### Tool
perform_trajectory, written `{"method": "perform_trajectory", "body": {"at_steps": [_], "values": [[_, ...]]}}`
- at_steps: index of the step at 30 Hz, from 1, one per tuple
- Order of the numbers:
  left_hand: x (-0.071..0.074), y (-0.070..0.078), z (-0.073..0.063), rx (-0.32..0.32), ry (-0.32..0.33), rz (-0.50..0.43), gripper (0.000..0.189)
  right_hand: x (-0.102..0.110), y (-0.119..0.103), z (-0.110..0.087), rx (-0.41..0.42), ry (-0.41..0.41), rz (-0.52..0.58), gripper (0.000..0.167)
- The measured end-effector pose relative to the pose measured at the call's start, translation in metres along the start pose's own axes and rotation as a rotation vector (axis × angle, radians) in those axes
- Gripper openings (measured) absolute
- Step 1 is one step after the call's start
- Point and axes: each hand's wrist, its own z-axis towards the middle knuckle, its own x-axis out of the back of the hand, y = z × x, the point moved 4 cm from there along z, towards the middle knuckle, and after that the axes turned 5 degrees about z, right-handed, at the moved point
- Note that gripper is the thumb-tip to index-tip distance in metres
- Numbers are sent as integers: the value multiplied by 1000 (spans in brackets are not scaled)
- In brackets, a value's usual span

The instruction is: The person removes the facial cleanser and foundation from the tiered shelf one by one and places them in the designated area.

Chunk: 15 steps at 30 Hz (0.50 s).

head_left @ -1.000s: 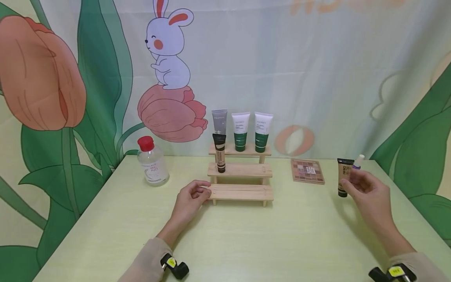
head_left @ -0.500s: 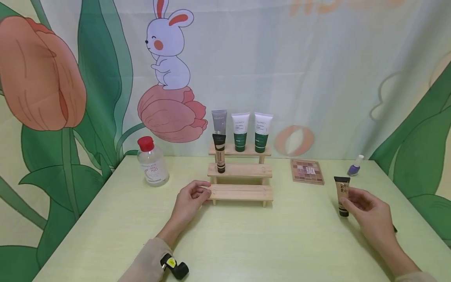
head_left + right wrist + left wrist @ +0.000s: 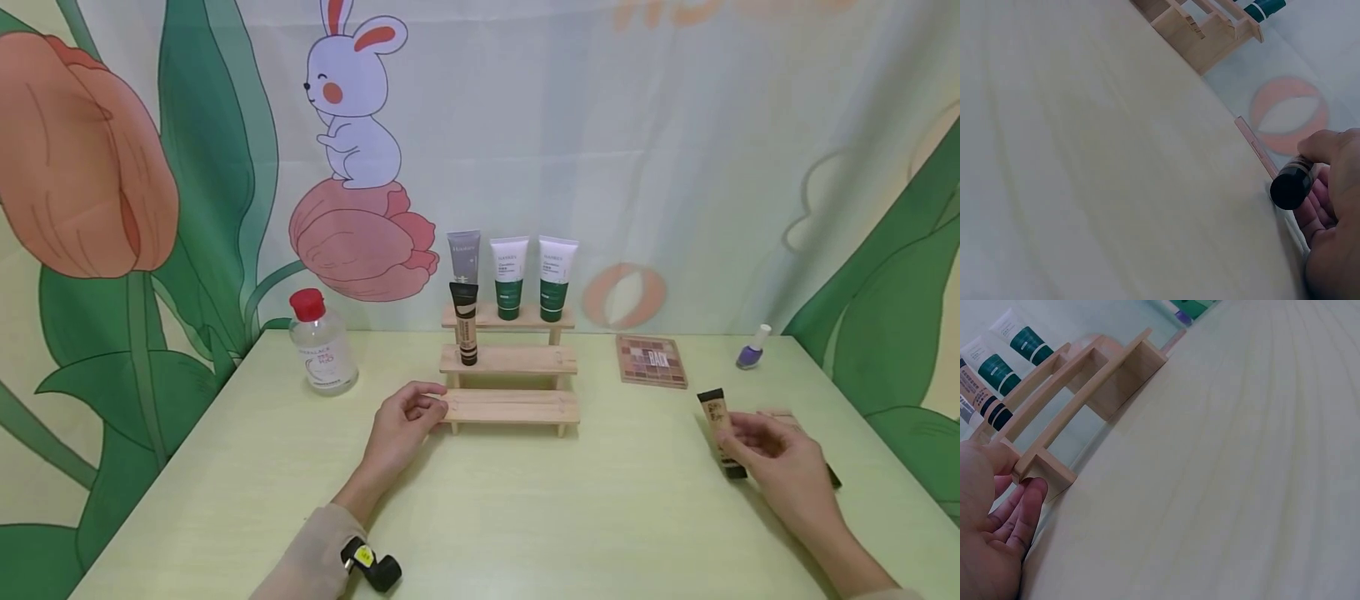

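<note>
My right hand (image 3: 787, 462) pinches a tan tube with a black cap (image 3: 714, 412) between thumb and fingers, tilted over the right side of the table. Its round black end (image 3: 1289, 190) faces the camera in the right wrist view. My left hand (image 3: 401, 423) grips the left end of the lowest step of a three-tier wooden stand (image 3: 513, 408); the left wrist view has its fingertips (image 3: 1036, 487) at the step's end. A similar tan and black tube (image 3: 467, 329) stands on the middle step. On the top step are a grey tube (image 3: 464, 252) and two white-and-green tubes (image 3: 509, 279).
A clear bottle with a red cap (image 3: 324, 354) stands left of the stand. To the right lie an eyeshadow palette (image 3: 651, 362) and a purple nail polish bottle (image 3: 750, 354). A flat thing (image 3: 782, 416) is partly hidden behind my right hand. A printed curtain hangs behind the table.
My right hand has brought the tan tube toward me and slightly left, away from the nail polish bottle, and the tube now leans more. The left hand stays at the stand.
</note>
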Motion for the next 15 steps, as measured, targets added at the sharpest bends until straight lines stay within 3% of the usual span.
{"method": "perform_trajectory", "body": {"at_steps": [6,15], "values": [[-1,0,0,-4,-4,8,21,-1,2,-1,-52,-19,-68,52],[0,1,-1,2,-4,7,22,-2,4,0,-53,-32,-118,50]]}}
